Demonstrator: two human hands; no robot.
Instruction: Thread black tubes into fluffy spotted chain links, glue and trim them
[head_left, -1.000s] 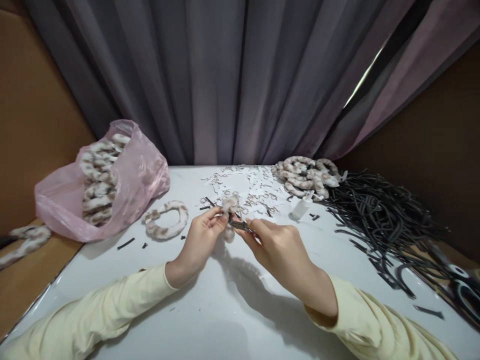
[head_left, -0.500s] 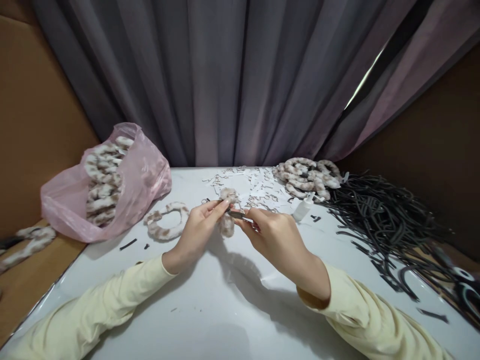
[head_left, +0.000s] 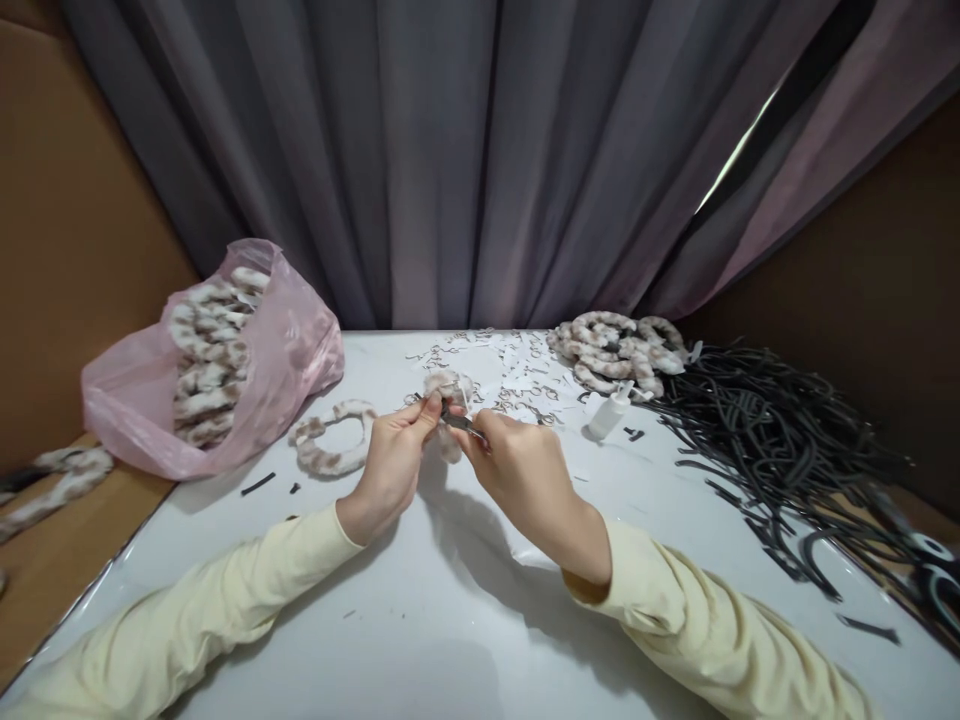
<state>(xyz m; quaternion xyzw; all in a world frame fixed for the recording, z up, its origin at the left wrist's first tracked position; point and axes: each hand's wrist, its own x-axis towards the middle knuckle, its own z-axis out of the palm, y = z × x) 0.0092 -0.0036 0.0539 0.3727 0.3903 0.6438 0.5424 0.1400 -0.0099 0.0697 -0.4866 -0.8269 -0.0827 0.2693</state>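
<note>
Pink bag (head_left: 300, 350) of furry rings (head_left: 210, 365)

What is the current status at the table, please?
Left hand shut on furry piece; right hand gripping dark metal tool against it. Furry ring lies beside left hand. Nothing visibly blocking either hand.

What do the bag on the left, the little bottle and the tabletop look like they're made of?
Bag: thin pink plastic film, slightly glossy; it wrinkles and shows its contents through.
Bottle: probably translucent white plastic, judging by its milky look.
Tabletop: smooth, glossy white, with soft reflections; laminate, film or stone, I can't tell.
</note>
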